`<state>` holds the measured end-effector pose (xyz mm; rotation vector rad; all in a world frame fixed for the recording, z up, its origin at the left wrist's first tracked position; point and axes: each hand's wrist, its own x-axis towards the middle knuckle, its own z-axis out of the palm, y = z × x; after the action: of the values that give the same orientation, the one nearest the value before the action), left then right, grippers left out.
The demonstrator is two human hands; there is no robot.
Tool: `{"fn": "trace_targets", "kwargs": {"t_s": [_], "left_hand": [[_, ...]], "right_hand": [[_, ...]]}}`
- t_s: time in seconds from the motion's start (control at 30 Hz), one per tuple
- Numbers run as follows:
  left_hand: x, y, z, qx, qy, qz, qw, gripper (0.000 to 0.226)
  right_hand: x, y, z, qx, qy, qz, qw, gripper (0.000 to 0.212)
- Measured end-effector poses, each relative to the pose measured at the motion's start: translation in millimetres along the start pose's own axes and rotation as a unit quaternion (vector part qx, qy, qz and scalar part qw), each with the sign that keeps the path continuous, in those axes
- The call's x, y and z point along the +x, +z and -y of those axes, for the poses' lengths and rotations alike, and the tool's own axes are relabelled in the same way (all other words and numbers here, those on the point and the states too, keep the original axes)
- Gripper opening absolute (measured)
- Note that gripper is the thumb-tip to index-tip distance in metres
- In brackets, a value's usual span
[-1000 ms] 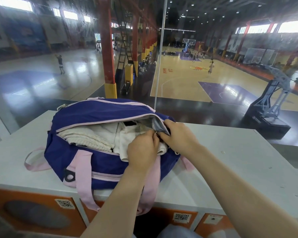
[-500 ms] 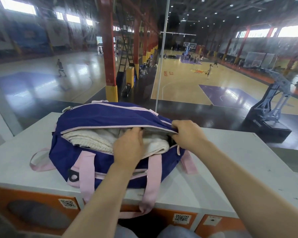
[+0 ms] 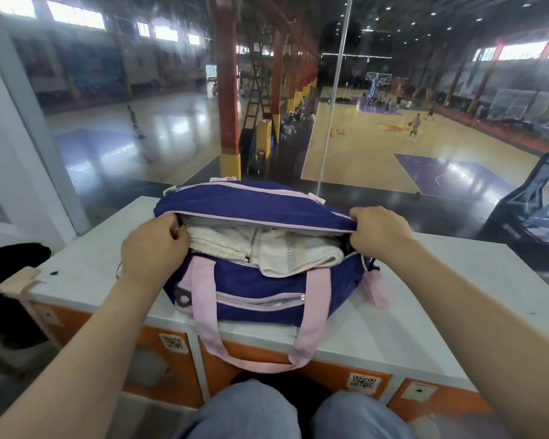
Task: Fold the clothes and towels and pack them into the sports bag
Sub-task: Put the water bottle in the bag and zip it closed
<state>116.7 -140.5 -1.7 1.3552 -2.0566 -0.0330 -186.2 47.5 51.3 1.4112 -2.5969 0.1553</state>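
- Sports bag (image 3: 260, 280), blue with pink straps, sits on the white bench (image 3: 441, 280) right in front of the seated person, its main opening gaping along the top.
- Left hand (image 3: 154, 245) is clamped on the left end of the opening, apparently pinching a small metal piece, probably the zip pull, though I can't be sure.
- Right hand (image 3: 379, 232) grips the far right end of the upper edge, so the two hands are well apart, stretching the mouth taut.
- Folded towels (image 3: 267, 248), cream-white, fill the inside; one fold bulges out over the near lip of the opening.
- Risk as I see it: if the zip is run across now, that overhanging fold would likely catch in the teeth and jam it, or get dragged out of its fold.
- Pink handle (image 3: 254, 353) dangles over the bench's front edge; a hard tug sideways might slide the bag toward the edge.
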Motion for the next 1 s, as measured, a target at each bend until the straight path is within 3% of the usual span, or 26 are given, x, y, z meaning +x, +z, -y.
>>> {"fn": "trace_targets", "kwargs": {"t_s": [0.3, 0.43, 0.53, 0.63, 0.73, 0.83, 1.0], "left_hand": [[-9, -1, 6, -0.013, -0.023, -0.032, 0.999, 0.033], [-21, 12, 9, -0.123, -0.118, -0.044, 0.984, 0.031], [-28, 13, 0, -0.157, -0.126, -0.054, 0.978, 0.025], [-39, 9, -20, -0.169, -0.021, -0.064, 0.983, 0.02], [-54, 13, -50, -0.144, 0.117, -0.016, 0.983, 0.018], [-68, 24, -86, -0.112, 0.23, 0.035, 0.966, 0.01], [-87, 42, -138, -0.173, 0.302, 0.092, 0.933, 0.009]], "right_hand": [[-3, 2, -1, 0.009, 0.009, 0.01, 1.0, 0.011], [-10, 6, 3, -0.001, 0.002, -0.006, 1.0, 0.013], [-15, 18, -3, 0.057, 0.004, -0.015, 0.998, 0.009], [-20, 29, -14, 0.19, -0.001, -0.004, 0.982, 0.027], [-32, 30, -21, 0.304, 0.012, -0.014, 0.952, 0.044], [-44, 33, -27, 0.373, 0.042, -0.028, 0.927, 0.04], [-54, 37, -30, 0.389, 0.091, -0.036, 0.916, 0.031]]}}
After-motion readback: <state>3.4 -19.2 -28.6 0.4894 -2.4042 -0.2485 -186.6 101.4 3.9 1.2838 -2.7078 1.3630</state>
